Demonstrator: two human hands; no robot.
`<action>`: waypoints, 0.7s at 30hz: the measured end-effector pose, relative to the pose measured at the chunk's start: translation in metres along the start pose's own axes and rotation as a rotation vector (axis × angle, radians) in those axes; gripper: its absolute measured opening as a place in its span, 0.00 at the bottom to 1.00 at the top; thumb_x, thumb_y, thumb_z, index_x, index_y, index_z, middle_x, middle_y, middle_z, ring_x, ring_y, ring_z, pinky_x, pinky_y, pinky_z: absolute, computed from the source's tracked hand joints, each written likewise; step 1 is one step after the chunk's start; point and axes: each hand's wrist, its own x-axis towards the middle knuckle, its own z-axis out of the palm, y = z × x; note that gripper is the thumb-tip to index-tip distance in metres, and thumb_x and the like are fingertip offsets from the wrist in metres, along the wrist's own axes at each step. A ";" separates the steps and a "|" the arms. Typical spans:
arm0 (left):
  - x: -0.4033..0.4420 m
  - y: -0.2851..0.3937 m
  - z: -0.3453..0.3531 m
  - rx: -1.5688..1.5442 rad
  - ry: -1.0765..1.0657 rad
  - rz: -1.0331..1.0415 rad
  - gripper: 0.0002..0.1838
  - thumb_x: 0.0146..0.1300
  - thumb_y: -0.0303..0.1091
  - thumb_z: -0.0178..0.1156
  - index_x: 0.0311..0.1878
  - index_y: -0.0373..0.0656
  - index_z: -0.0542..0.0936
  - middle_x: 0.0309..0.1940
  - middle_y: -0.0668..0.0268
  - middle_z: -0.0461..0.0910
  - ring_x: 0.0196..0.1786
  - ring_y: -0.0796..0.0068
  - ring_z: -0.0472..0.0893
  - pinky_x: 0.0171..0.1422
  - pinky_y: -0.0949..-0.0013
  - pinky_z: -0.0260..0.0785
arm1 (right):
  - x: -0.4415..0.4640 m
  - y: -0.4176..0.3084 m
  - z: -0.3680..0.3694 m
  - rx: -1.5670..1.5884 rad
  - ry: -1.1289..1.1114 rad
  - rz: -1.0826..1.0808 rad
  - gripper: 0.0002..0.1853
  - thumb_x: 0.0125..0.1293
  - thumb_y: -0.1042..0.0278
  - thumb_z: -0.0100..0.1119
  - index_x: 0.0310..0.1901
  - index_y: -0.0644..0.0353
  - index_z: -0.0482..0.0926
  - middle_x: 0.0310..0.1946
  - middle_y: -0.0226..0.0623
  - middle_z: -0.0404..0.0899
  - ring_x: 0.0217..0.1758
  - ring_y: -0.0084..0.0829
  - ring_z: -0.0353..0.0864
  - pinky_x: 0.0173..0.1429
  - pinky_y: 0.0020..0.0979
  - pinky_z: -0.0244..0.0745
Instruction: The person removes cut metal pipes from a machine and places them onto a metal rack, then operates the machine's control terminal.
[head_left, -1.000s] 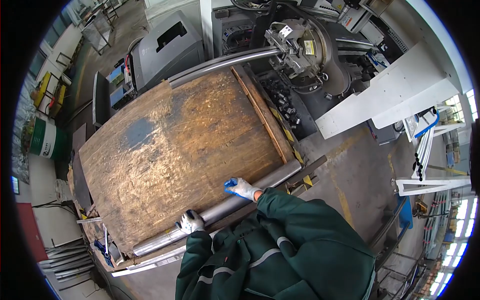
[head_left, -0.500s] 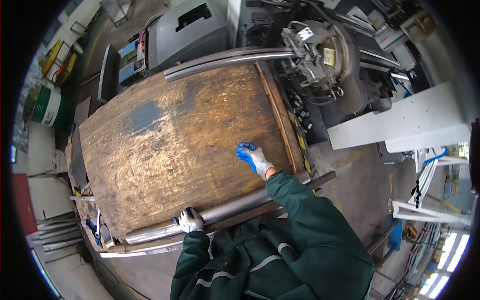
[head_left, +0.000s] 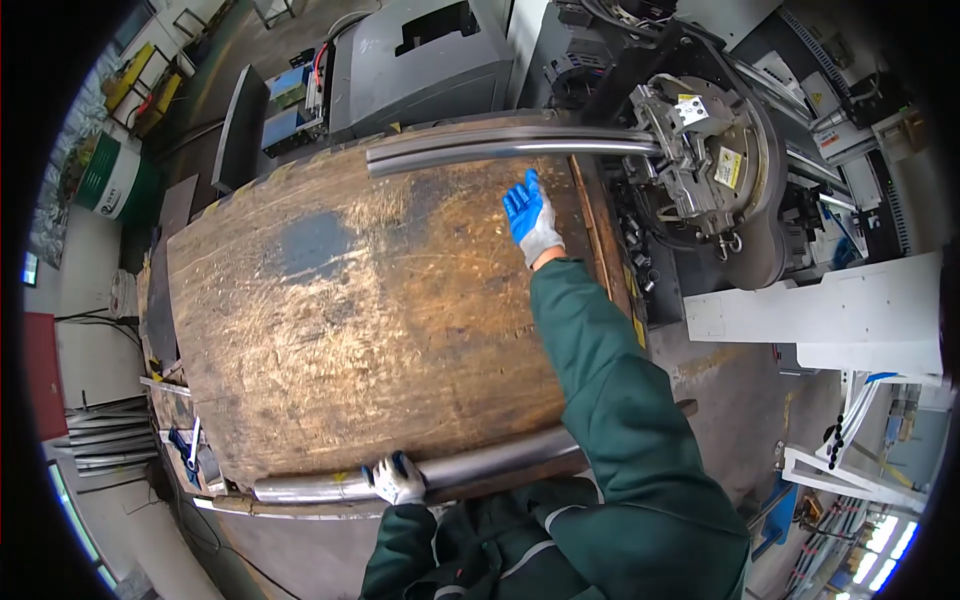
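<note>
Metal tubing [head_left: 500, 150] lies along the far side of the scuffed worktable [head_left: 440, 370], my right hand [head_left: 533, 218] outstretched and empty just short of it; my left hand [head_left: 398, 478] rests on the near-edge pipe [head_left: 500, 462], whether gripping I cannot tell.

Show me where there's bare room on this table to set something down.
Bare: left and middle of the table, between the near pipe and far pipe. Crowded: its right, under the right sleeve and right hand, and its near edge, at the left hand.
</note>
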 end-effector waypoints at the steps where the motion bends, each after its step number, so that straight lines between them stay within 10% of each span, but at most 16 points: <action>1: 0.000 -0.001 0.000 -0.006 0.008 0.012 0.10 0.62 0.41 0.54 0.34 0.47 0.80 0.33 0.58 0.80 0.40 0.54 0.78 0.72 0.46 0.51 | 0.011 -0.003 0.008 0.015 0.022 -0.016 0.31 0.65 0.50 0.60 0.67 0.47 0.65 0.69 0.41 0.59 0.69 0.39 0.62 0.70 0.42 0.61; 7: 0.004 0.005 -0.005 -0.026 0.007 0.066 0.11 0.62 0.42 0.53 0.36 0.46 0.80 0.34 0.56 0.79 0.41 0.52 0.77 0.69 0.45 0.54 | 0.067 -0.021 0.031 0.252 0.019 -0.101 0.24 0.55 0.48 0.71 0.50 0.48 0.79 0.54 0.30 0.76 0.57 0.32 0.74 0.64 0.38 0.69; 21: 0.006 0.004 -0.002 -0.041 -0.011 0.045 0.08 0.59 0.38 0.56 0.35 0.45 0.80 0.33 0.57 0.79 0.40 0.52 0.76 0.69 0.45 0.53 | 0.098 -0.041 0.041 0.369 -0.105 -0.196 0.22 0.56 0.52 0.69 0.51 0.51 0.77 0.51 0.31 0.79 0.54 0.36 0.77 0.63 0.43 0.71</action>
